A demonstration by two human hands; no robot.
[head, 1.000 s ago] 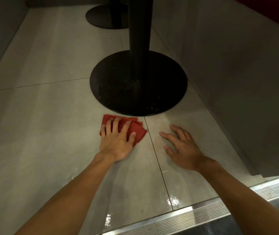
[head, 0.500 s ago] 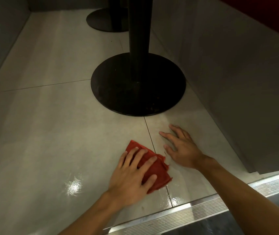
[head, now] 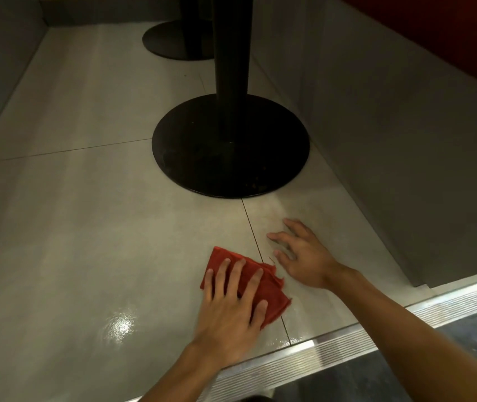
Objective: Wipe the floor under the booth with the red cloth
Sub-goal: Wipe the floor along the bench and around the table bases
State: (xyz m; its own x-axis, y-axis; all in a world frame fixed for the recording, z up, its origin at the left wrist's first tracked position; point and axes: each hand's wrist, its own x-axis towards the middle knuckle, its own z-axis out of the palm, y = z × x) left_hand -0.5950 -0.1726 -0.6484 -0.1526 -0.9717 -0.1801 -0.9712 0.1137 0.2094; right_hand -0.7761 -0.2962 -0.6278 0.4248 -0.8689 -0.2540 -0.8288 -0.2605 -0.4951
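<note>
Two hands are on the floor (head: 86, 227). The left hand (head: 228, 309) lies spread flat on the folded red cloth (head: 272, 297), pressing it. This soft cloth should slide easily under the palm. Just beside, the right hand (head: 304, 256) rests open, empty.

Two black table bases (head: 230, 146), metal threshold strip (head: 376, 338).

my left hand (head: 231, 309) presses flat on the red cloth (head: 272, 297) on the grey tile floor (head: 86, 227), my right hand (head: 304, 256) spread flat just beside it, near the black table base (head: 275, 146).
</note>
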